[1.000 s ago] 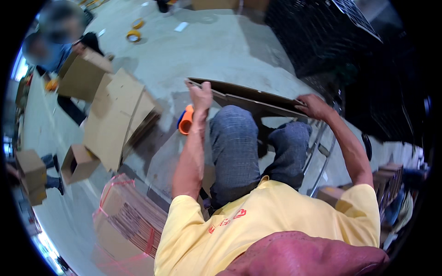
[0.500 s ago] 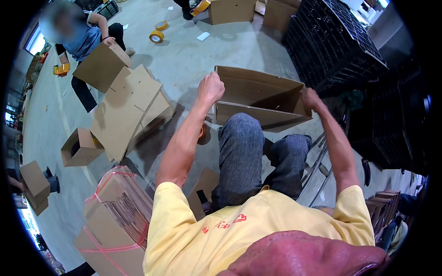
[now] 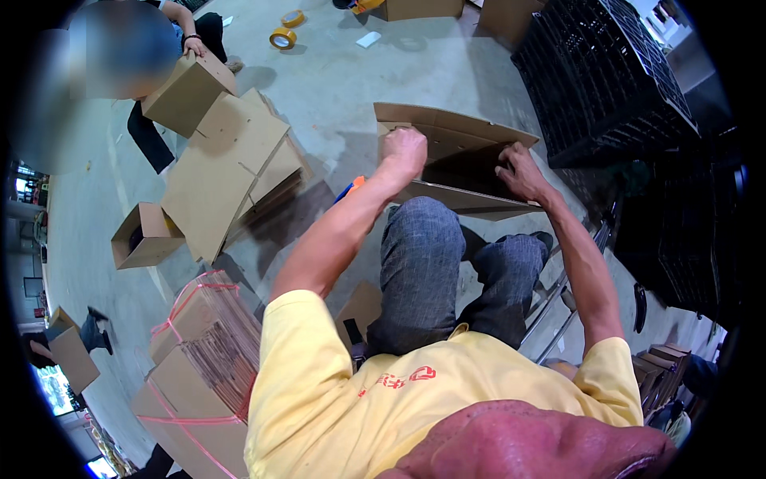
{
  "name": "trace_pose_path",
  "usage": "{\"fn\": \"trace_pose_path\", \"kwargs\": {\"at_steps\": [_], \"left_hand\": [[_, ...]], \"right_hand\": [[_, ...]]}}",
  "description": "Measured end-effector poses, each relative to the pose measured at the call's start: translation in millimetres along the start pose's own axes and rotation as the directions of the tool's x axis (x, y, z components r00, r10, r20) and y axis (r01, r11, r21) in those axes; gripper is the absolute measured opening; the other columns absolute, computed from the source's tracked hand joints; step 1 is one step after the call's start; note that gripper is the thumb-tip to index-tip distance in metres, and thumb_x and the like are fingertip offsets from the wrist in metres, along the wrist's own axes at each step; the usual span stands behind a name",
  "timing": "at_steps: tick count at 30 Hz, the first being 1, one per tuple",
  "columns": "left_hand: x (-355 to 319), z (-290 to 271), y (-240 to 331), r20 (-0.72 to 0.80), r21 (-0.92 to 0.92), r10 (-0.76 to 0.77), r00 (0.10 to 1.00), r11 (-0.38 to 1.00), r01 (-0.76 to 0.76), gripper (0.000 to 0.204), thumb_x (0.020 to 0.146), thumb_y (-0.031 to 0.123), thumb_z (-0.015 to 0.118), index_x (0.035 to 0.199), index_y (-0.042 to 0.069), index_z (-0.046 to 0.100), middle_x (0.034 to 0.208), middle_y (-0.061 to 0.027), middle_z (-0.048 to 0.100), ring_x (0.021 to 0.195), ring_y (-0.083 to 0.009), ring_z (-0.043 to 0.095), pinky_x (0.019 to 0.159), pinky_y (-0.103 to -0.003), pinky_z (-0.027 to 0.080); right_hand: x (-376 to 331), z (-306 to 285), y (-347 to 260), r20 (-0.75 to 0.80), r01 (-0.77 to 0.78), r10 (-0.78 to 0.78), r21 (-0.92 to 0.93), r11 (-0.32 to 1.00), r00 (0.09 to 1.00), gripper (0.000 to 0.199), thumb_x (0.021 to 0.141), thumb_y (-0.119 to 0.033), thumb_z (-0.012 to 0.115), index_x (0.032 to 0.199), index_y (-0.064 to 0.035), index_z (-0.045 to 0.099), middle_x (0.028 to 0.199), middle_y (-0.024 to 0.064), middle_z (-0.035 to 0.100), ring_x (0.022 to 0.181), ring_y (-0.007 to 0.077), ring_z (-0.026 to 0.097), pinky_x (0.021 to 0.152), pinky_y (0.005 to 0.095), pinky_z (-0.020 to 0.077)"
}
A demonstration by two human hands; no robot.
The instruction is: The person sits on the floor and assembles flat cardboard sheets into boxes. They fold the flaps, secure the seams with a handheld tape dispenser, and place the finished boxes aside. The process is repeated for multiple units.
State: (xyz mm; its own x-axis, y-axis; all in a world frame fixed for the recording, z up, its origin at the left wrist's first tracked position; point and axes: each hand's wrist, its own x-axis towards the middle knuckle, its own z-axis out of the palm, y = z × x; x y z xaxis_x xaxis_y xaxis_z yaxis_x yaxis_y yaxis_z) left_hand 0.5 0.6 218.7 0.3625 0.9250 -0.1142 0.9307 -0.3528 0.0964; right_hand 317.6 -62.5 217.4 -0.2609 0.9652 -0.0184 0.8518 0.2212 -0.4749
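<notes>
The box (image 3: 459,164), a brown cardboard one part-opened, sits on my knees above the concrete floor (image 3: 335,88), its open side toward me and one flap standing up at the far edge. My left hand (image 3: 404,149) is curled into a fist on the box's left end, clamped on the flap there. My right hand (image 3: 519,170) lies on the right side of the opening, fingers bent over the edge and pressing in; it grips the cardboard, though I cannot tell how tightly.

Just beside my left forearm, low near the floor, an orange and blue tool (image 3: 349,189) pokes out. To my left lies a spread of flat cardboard sheets (image 3: 231,168), and nearer me a tied bundle (image 3: 203,351) of them with pink string. Black crates (image 3: 606,80) are stacked to the right. Another person holds a box (image 3: 185,89) at the far left, with tape rolls (image 3: 283,36) on the floor nearby.
</notes>
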Motion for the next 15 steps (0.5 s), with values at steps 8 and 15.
{"fn": "trace_pose_path", "kwargs": {"at_steps": [8, 15], "left_hand": [[-57.3, -48.7, -32.4, 0.136, -0.269, 0.320, 0.938, 0.923, -0.276, 0.075, 0.097, 0.066, 0.060, 0.100, -0.007, 0.072, 0.098, -0.0303, 0.068, 0.101, -0.0435, 0.066, 0.091, -0.052, 0.052], [-31.0, -40.5, -28.5, 0.041, -0.279, 0.214, 0.976, 0.940, -0.194, 0.065, 0.099, 0.066, 0.057, 0.088, 0.003, 0.070, 0.081, -0.0211, 0.071, 0.087, -0.0402, 0.070, 0.078, -0.051, 0.055]], "right_hand": [[4.0, 5.0, 22.6, 0.180, 0.188, -0.214, 0.154, 0.970, 0.960, 0.029, 0.092, 0.004, 0.065, 0.120, -0.0007, 0.066, 0.113, 0.0143, 0.065, 0.114, 0.0307, 0.060, 0.104, 0.0414, 0.0480], [24.6, -8.5, 37.3, 0.244, -0.202, 0.007, 0.787, 0.582, 0.970, 0.020, 0.101, 0.004, 0.058, 0.119, -0.0027, 0.064, 0.109, 0.0029, 0.070, 0.097, 0.0125, 0.063, 0.088, 0.0288, 0.0517]]}}
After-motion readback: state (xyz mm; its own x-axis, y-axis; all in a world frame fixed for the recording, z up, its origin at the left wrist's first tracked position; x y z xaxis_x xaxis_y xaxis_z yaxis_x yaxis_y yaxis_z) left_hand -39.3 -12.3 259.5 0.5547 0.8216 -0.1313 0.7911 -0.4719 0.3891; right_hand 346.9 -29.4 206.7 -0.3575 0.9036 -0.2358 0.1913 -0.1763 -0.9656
